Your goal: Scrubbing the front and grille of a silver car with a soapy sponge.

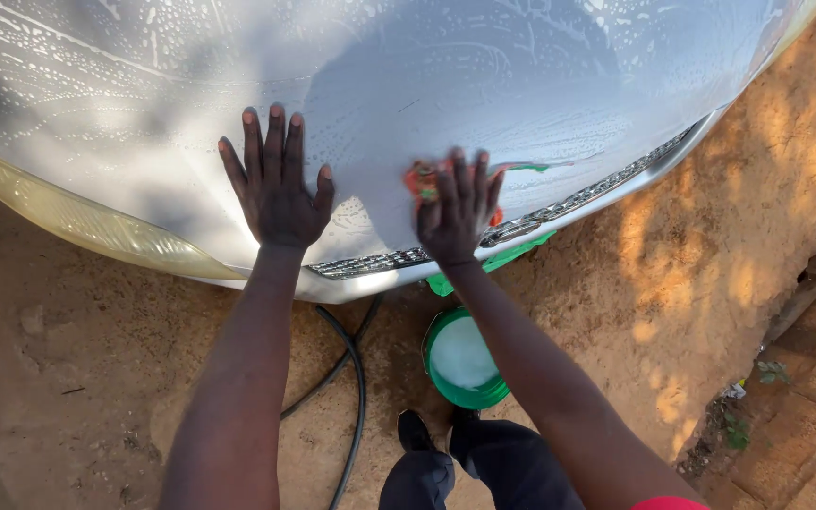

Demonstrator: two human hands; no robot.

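On the front edge of the soapy white car hood (pixel 446 85), just above the grille (pixel 559 203), the right hand (pixel 455 212) presses an orange and green cloth (pixel 420 179) flat against the panel. The fingers are spread over the cloth, pinning it rather than closing around it. The left hand (pixel 278 184) lies open and empty on the hood, well apart from the cloth, apparently as a brace.

Step in hand, as judged: scrubbing the front of the hood with suds. The next stroke calls for steady downward pressure and a firm brace.

The cloth is bunched; its long axis cannot be told. A green bucket (pixel 463 361) of suds stands on the dirt below, beside a black hose (pixel 356 378).
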